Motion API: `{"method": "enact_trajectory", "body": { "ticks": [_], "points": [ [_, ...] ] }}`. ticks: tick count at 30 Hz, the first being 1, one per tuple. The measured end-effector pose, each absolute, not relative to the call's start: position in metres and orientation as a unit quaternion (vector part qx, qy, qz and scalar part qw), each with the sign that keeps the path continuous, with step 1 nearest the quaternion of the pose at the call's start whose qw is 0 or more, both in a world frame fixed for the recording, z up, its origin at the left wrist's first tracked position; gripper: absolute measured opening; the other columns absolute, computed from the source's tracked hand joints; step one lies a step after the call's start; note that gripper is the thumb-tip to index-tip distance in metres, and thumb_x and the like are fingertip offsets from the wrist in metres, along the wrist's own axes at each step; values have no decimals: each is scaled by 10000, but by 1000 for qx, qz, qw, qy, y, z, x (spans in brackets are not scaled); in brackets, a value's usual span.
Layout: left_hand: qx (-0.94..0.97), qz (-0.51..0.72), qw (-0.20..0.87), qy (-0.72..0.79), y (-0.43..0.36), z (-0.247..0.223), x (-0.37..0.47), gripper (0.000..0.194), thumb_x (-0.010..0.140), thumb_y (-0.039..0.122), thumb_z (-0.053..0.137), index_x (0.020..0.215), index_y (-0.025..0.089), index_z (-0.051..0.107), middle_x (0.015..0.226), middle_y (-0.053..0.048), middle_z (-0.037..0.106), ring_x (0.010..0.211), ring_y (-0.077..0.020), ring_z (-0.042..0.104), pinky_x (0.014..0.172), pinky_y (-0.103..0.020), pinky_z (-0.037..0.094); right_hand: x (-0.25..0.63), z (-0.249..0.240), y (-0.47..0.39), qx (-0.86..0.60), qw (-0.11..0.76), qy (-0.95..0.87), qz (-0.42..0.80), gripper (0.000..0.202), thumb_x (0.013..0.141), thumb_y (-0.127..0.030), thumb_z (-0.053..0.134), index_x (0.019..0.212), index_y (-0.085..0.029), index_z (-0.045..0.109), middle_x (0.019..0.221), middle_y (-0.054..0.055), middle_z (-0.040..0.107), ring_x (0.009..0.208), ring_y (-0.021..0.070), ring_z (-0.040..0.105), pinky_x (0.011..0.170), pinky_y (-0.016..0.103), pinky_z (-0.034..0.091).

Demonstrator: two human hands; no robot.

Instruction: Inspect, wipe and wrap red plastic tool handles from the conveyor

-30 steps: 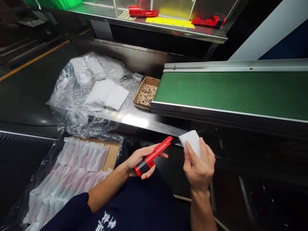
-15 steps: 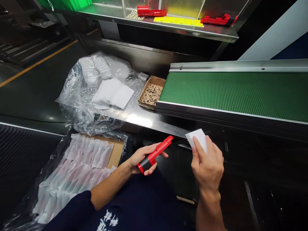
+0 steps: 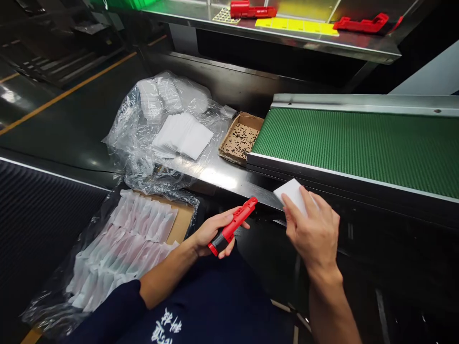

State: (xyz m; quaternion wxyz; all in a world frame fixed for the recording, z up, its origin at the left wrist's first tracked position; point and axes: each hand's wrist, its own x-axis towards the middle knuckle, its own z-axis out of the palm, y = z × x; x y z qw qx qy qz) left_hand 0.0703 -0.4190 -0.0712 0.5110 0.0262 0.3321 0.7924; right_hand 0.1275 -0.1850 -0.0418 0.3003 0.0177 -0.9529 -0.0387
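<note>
My left hand is wrapped round a red plastic housing with a black band near its lower end, tilted up to the right. To the right, my right hand pinches a flat white pouch between thumb and fingers; its far corner points up and left. The pouch and the red housing are apart. A fanned stack of the same white pouches lies on clear plastic film on the metal bench. At lower left, a carton holds rows of filled white pouches with red showing through.
A green conveyor belt runs off to the right. Beside its end sits a shallow cardboard box of small black pieces. On the shelf above lie red plastic parts and yellow sheets.
The view has shifted a little to the left. My right hand has tilted the white pouch so that more of its flat face shows. My left hand keeps its hold on the red housing.
</note>
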Motion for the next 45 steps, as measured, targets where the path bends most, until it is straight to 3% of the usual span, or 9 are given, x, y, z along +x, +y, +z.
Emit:
{"method": "enact_trajectory", "body": {
  "ticks": [5, 11, 15, 18, 25, 31, 35, 41, 45],
  "points": [
    [-2, 826, 445, 345, -435, -70, 52, 467, 976, 329, 480, 1427, 227, 416, 1166, -121, 613, 471, -131, 628, 304, -182, 436, 52, -22, -179, 130, 271, -953, -38, 349, 935, -265, 591, 1270, -174, 623, 1334, 171, 602, 1102, 308, 586, 848, 421, 482],
    [-50, 858, 372, 351, -453, -72, 17, 510, 973, 357, 478, 1462, 251, 379, 1097, -100, 636, 470, -140, 624, 310, -204, 443, -29, 8, -207, 284, 225, -931, 36, 277, 955, -291, 556, 1182, -184, 673, 1299, 173, 608, 1123, 323, 576, 875, 495, 519],
    [-118, 854, 369, 347, -454, -69, -12, 622, 974, 542, 409, 1408, 100, 473, 723, -64, 637, 392, -154, 546, 297, -217, 416, -22, 9, -255, 402, 168, -878, 198, 285, 946, -214, 555, 1209, -228, 662, 1355, 156, 562, 1219, 306, 519, 929, 493, 511],
    [-136, 867, 342, 336, -453, -65, -25, 627, 973, 563, 417, 1439, 145, 454, 649, -29, 599, 411, -143, 517, 327, -204, 415, -12, -9, -273, 441, 137, -863, 207, 315, 972, -190, 470, 1225, -224, 655, 1342, 168, 565, 1207, 313, 512, 861, 473, 519],
    [-83, 869, 347, 343, -453, -67, -24, 671, 976, 631, 308, 1487, 201, 367, 829, -77, 652, 400, -135, 560, 320, -188, 391, -13, -27, -254, 349, 228, -907, 55, 337, 927, -128, 517, 1233, -189, 645, 1336, 223, 564, 1201, 385, 508, 856, 500, 445],
    [-99, 859, 336, 374, -452, -63, -12, 672, 994, 595, 308, 1515, 172, 326, 673, -30, 613, 388, -136, 526, 322, -199, 420, 6, -33, -264, 399, 205, -878, 167, 324, 943, -139, 498, 1200, -232, 671, 1309, 154, 609, 1179, 342, 522, 877, 469, 445],
    [-81, 858, 334, 382, -451, -65, -3, 717, 989, 620, 268, 1540, 162, 250, 705, -51, 644, 377, -149, 543, 304, -202, 402, 13, -40, -265, 341, 238, -898, 142, 322, 916, -93, 519, 1178, -192, 677, 1298, 194, 613, 1170, 394, 520, 833, 499, 432],
    [-84, 859, 344, 370, -449, -64, -2, 678, 984, 618, 317, 1485, 162, 362, 678, -29, 612, 383, -137, 543, 313, -192, 417, 20, -48, -265, 375, 230, -869, 225, 292, 945, -158, 535, 1200, -220, 662, 1302, 165, 616, 1209, 340, 519, 895, 466, 464],
    [-71, 868, 358, 336, -453, -62, -7, 584, 988, 583, 354, 1375, 165, 478, 949, -92, 661, 407, -127, 571, 286, -195, 395, -15, -57, -246, 261, 265, -921, 117, 294, 943, -170, 539, 1208, -204, 661, 1301, 170, 623, 1186, 359, 530, 893, 486, 455]
  ]
}}
